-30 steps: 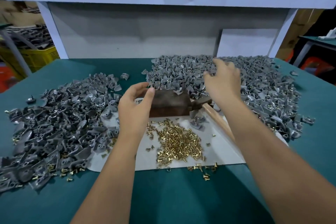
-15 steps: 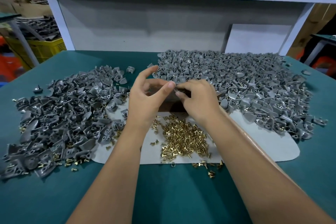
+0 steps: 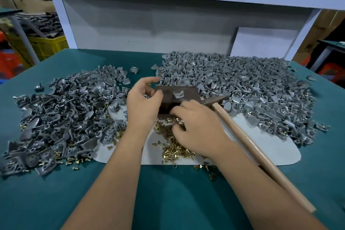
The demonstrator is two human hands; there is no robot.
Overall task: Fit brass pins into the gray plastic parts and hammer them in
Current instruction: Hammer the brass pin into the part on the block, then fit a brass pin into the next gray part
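Note:
A single gray plastic part [image 3: 178,94] lies on top of a dark block [image 3: 184,97] in the middle of the table. My left hand [image 3: 143,102] rests at the block's left edge, fingers loosely curled with nothing seen in them. My right hand [image 3: 196,129] reaches down into the heap of brass pins [image 3: 173,149] on a white mat [image 3: 268,147], its fingertips pinching together among the pins. A hammer lies to the right, its head [image 3: 217,99] against the block and its wooden handle [image 3: 255,149] running toward me.
Large heaps of gray parts cover the green table on the left [image 3: 61,117] and at the back right [image 3: 242,87]. Loose pins [image 3: 205,168] are scattered past the mat's front edge. A white shelf frame [image 3: 149,24] stands behind; a yellow crate [image 3: 48,45] sits off to the left.
The hands were together over the block with a part between them. The part now lies on the block, and my right hand has dropped to the pin heap. The hammer is uncovered.

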